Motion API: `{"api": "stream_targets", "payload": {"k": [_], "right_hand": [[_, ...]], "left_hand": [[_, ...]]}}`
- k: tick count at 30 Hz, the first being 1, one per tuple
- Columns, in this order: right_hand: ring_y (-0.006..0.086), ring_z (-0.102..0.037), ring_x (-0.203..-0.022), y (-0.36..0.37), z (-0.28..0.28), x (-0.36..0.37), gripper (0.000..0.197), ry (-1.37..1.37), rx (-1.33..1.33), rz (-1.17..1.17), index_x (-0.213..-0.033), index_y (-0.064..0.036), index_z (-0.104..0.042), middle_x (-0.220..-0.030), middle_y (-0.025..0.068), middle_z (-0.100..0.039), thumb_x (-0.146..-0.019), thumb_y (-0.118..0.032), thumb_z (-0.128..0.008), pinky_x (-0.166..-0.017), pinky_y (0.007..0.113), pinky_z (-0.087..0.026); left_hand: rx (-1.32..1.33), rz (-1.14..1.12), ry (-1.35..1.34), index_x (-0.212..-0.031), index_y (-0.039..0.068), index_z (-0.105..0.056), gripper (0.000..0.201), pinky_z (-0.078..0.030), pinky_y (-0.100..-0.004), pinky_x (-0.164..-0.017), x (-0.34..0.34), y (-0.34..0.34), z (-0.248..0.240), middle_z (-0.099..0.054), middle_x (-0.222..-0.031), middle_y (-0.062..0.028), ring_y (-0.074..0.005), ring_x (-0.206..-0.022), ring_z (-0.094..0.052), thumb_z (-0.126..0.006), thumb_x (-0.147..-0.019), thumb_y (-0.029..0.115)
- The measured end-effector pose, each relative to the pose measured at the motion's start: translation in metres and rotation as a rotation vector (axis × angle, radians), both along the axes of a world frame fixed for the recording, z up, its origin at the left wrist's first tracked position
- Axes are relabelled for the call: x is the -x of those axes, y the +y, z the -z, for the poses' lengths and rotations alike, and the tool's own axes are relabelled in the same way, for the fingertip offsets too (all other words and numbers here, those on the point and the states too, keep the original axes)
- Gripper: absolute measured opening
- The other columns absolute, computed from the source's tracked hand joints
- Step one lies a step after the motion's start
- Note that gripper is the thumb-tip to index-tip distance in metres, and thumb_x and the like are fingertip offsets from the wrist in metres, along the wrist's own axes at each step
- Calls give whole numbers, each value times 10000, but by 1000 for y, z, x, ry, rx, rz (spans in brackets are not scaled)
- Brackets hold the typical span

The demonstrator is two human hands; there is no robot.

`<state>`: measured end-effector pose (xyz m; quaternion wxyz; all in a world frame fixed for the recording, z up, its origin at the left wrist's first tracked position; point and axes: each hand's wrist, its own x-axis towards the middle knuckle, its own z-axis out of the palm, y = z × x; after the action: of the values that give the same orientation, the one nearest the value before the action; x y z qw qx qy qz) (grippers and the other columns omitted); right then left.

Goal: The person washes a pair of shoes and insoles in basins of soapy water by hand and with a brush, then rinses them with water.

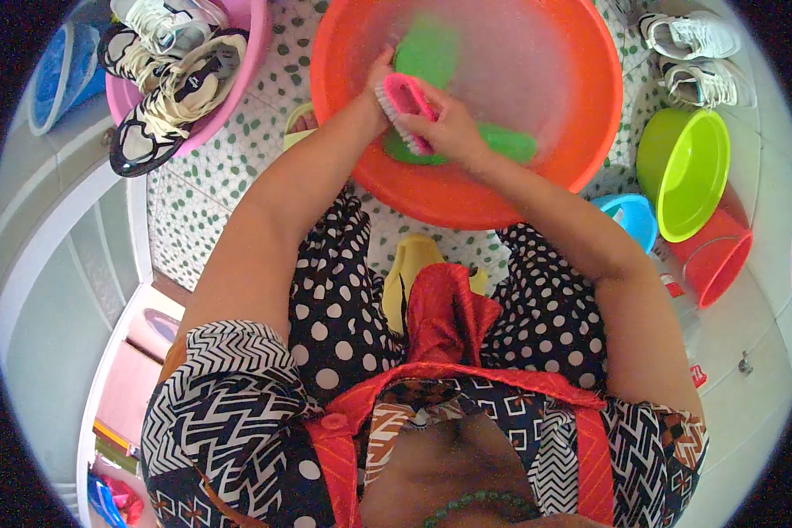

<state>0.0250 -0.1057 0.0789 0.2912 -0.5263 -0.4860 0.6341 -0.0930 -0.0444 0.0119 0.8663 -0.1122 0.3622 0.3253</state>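
In the orange-red basin [603, 97] of cloudy water, my right hand [453, 128] is closed round a pink scrubbing brush [403, 92] with white bristles. The bristles point left, towards my left wrist. My left hand [382, 75] grips the edge of a blurred green thing [427, 53], which looks like a slipper; the brush and the green thing hide most of its fingers. Under my right hand lies a second long green piece [509, 143], seemingly another slipper, partly in the water.
A pink basin [257, 44] with several shoes [180, 97] stands at the left, by a blue basin [69, 75]. White sneakers [700, 62], a lime-green bucket [686, 172], a red bucket [720, 255] and a small blue basin [629, 216] line the right wall. Yellow slippers [409, 264] are on the tiled floor.
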Motion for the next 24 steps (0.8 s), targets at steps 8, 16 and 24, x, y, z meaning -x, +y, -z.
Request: {"api": "stream_targets", "payload": {"k": [8,16,24], "right_hand": [[219,-593,-931,19,25,-13,599,-176,-61,-18,-1235,-103,-479,-1052,103,-613,-702,-260,-703,-845,333,-452],[172,-553,-968,68,78,-24,439,-212,-18,169,-1221,-142,-515,-1113,99,-581,-796,-212,-600,-830,297,-440],[255,-563,-912,89,41,-31,511,-541,-106,-83,-1220,-146,-514,-1030,143,-582,-762,-343,-623,-764,343,-452]], "left_hand": [[-121,-51,-321,-1206,69,-468,548,-380,-491,-929,-2,-7,14,-526,-1163,-155,-356,-1066,-491,-293,-885,478],[3,-118,-588,-1118,56,-538,402,-403,-483,-923,-19,-14,15,-563,-1114,-153,-311,-1018,-542,-331,-905,327],[16,-118,-274,-1173,104,-498,399,-401,-466,-926,-31,-4,9,-533,-1166,-118,-293,-1081,-502,-335,-911,357]]}}
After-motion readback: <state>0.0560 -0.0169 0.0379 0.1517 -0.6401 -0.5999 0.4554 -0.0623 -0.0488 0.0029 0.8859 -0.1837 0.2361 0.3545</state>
